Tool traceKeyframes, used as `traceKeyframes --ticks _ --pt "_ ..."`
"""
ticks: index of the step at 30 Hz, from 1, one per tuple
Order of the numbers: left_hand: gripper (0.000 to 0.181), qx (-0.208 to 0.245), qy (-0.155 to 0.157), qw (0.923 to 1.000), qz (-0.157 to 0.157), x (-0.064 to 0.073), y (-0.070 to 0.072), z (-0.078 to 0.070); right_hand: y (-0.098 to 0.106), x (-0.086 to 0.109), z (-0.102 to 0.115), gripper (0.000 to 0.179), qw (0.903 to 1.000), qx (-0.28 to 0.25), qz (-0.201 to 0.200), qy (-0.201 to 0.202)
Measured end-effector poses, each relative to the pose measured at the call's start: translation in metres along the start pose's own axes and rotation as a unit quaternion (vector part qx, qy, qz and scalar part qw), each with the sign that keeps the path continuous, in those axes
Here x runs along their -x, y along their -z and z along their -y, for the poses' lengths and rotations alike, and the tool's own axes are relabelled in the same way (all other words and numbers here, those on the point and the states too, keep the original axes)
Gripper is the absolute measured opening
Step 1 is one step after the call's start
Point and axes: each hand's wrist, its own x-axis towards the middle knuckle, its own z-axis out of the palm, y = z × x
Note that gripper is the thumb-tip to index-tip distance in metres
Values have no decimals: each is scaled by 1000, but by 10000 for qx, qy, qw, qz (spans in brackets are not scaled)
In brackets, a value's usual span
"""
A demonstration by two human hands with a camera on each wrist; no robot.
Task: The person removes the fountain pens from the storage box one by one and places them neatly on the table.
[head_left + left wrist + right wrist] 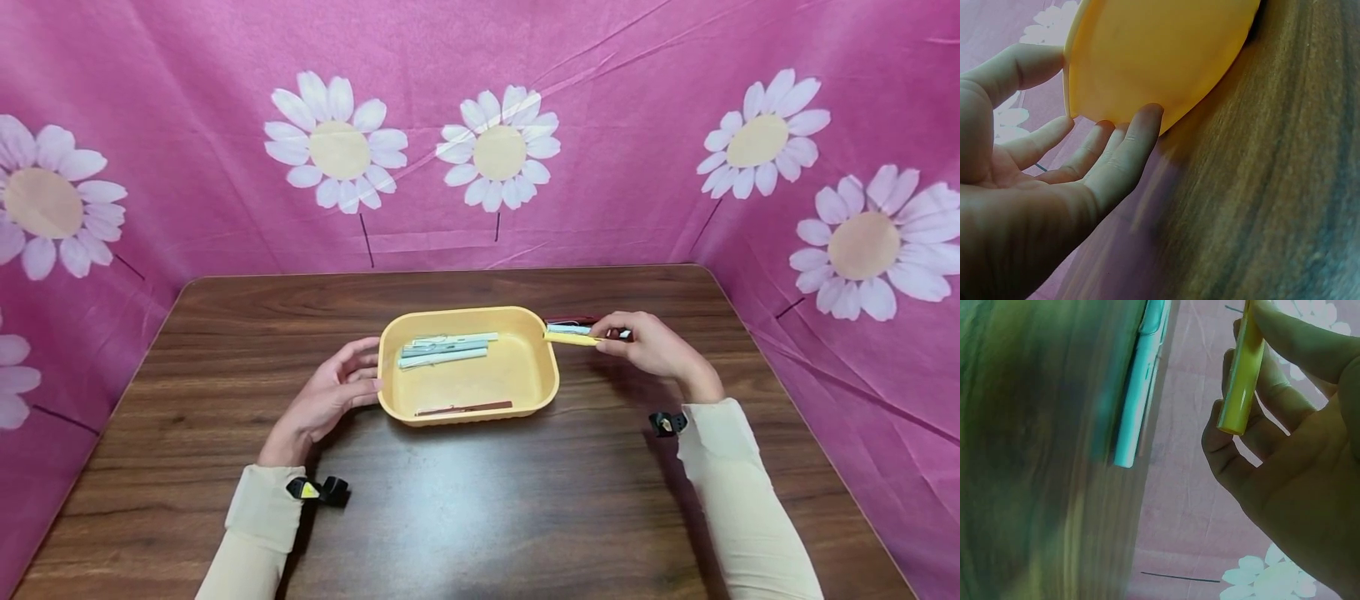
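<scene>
A yellow plastic tub (pixel 551 367) stands on the table. Several pale blue-green pens (pixel 444 353) lie side by side inside it at the left, and a dark red pen (pixel 465 408) lies along its near wall. My left hand (pixel 333 396) spans the tub's left end from outside, thumb and fingertips (pixel 1149 112) touching the wall. Just beyond the right end, my right hand (pixel 652 343) pinches a yellow pen (pixel 1242 387) between thumb and fingers. In the head view that pen's far end overlaps the tub's right rim.
Behind the yellow pen, a pale blue pen (pixel 562 329) and a dark red pen (pixel 570 320) lie on the table, partly hidden by the right hand. The brown wood-grain table (pixel 480 508) meets a pink flowered cloth (pixel 420 242) at the back and sides.
</scene>
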Motion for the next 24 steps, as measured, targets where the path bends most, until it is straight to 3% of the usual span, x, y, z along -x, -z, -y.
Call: traceKeyframes --ticks 24 --pt "72 7 21 10000 12 0 1 0 -1 5 -26 11 9987 277 8 -436"
